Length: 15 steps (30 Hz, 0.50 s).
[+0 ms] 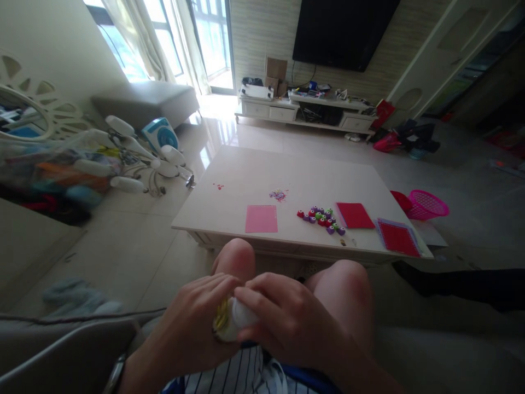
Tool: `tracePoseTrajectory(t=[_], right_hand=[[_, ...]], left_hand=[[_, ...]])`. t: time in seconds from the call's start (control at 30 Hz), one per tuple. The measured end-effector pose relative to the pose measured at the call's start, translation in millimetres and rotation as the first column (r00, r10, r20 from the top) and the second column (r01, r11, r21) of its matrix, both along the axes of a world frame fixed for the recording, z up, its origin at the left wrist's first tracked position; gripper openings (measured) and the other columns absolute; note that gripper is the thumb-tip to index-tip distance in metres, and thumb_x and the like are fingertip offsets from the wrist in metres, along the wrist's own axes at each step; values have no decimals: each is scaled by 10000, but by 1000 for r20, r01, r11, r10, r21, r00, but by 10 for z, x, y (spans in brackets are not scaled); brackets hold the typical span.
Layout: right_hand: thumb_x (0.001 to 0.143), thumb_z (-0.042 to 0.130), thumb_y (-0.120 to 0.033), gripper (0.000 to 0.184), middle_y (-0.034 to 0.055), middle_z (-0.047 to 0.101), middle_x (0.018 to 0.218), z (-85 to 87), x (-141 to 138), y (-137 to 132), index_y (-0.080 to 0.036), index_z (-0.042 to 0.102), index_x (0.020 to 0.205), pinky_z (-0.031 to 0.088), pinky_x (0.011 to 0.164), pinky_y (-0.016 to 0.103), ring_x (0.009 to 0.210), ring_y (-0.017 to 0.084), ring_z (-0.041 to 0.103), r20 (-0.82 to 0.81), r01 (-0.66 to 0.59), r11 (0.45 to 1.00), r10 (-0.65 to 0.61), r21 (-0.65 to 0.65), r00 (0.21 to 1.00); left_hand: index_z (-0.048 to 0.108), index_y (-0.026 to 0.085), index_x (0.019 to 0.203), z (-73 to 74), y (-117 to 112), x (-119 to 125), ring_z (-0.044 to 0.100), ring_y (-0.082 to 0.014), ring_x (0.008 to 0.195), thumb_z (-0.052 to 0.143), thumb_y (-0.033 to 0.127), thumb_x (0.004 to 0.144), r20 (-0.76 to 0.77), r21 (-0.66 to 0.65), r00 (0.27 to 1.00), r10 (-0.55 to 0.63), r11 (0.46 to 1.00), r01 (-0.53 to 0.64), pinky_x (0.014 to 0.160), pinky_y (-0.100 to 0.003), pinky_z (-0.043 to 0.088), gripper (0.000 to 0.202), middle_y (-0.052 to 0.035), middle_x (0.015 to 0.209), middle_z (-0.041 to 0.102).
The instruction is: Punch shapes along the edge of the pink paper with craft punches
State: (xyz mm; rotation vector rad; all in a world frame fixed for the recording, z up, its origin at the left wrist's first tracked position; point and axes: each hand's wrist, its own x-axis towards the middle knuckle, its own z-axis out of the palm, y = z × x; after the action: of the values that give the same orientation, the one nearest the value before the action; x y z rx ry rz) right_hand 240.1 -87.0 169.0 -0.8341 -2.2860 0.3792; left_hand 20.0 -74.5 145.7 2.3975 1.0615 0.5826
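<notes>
No readable text or labels.

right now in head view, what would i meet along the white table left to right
scattered red bits → pink square sheet → red, purple and green pieces → red square sheet → second red square

Holding a white object [244,314] between left grip [194,314] and right grip [289,312], before a white counter [241,167] bearing a pink square [261,219], confetti [279,195], colourful little pieces [322,222] and red squares [355,215].

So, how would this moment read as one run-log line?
left grip: around white-yellow object | right grip: on its white part | table: pink square, colorful pieces, red squares
</notes>
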Motion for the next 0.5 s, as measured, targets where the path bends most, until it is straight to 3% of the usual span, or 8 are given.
tracePoseTrajectory(t=[0.07, 0.17, 0.23, 0.3, 0.37, 0.4, 0.47, 0.5], right_hand=[[1072, 406, -521, 474, 57, 643, 779, -95, -82, 51, -133, 668, 997, 500, 663, 290, 702, 163, 602, -6, 115, 990, -115, 81, 993], [1097, 308, -481, 542, 12, 537, 605, -197, -217, 146, -190, 574, 726, 336, 518, 303, 529, 140, 498, 36, 298, 944, -305, 142, 952], [1097, 311, -457, 528, 19, 562, 605, -216, -294, 211, -192, 590, 735, 278, 495, 313, 511, 146, 504, 120, 409, 908, -418, 94, 900], [1084, 355, -502, 482, 43, 663, 725, -203, -324, 264, -183, 669, 905, 321, 518, 296, 608, 171, 595, 181, 450, 893, -444, 4, 878], [1064, 397, -552, 471, 78, 736, 937, -191, -256, 296, -186, 671, 1175, 428, 611, 290, 799, 209, 672, 183, 439, 896, -421, -67, 888], [1063, 406, -542, 484, 96, 742, 1023, -201, -171, 301, -179, 631, 1291, 476, 685, 307, 892, 229, 681, 182, 450, 889, -430, -84, 884], [1066, 411, -481, 450, 115, 729, 1128, -289, 113, 278, -186, 604, 1345, 521, 815, 367, 996, 256, 670, 217, 516, 851, -488, -97, 845], [1059, 420, -461, 423, 123, 724, 1145, -376, 309, 245, -183, 621, 1308, 524, 866, 406, 1037, 276, 660, 231, 585, 808, -557, -67, 797]], left_hand=[[546, 236, 882, -10, -13, 59, 644, -178, 725, 694, 292, 756, 1, 42, 997, 72, 997, -72, 625, -285, 468, 202, -6, 820, 681], [558, 235, 877, -65, -28, 152, 647, -183, 724, 672, 275, 774, -17, 126, 978, 210, 970, -206, 635, -297, 463, 158, -11, 813, 683], [565, 232, 862, -149, 10, 172, 649, -196, 746, 679, 297, 793, -34, 206, 950, 312, 932, -298, 676, -313, 474, 148, -25, 824, 685], [589, 226, 891, -286, 122, 126, 659, -214, 805, 709, 312, 790, -27, 269, 905, 425, 875, -403, 744, -329, 494, 179, -35, 841, 684], [607, 216, 966, -490, 322, 6, 659, -230, 841, 782, 390, 726, 95, 269, 790, 605, 749, -606, 748, -331, 506, 344, -39, 876, 683], [606, 213, 1006, -621, 450, -78, 656, -222, 847, 806, 411, 703, 170, 207, 684, 710, 652, -729, 748, -323, 512, 414, -36, 909, 681], [590, 209, 1042, -944, 738, -280, 640, -182, 792, 827, 431, 685, 322, 7, 446, 835, 469, -883, 729, -298, 523, 483, -6, 902, 666], [578, 199, 1054, -1134, 885, -390, 637, -167, 793, 831, 436, 685, 387, -95, 349, 853, 414, -905, 748, -294, 534, 506, -2, 916, 661]])
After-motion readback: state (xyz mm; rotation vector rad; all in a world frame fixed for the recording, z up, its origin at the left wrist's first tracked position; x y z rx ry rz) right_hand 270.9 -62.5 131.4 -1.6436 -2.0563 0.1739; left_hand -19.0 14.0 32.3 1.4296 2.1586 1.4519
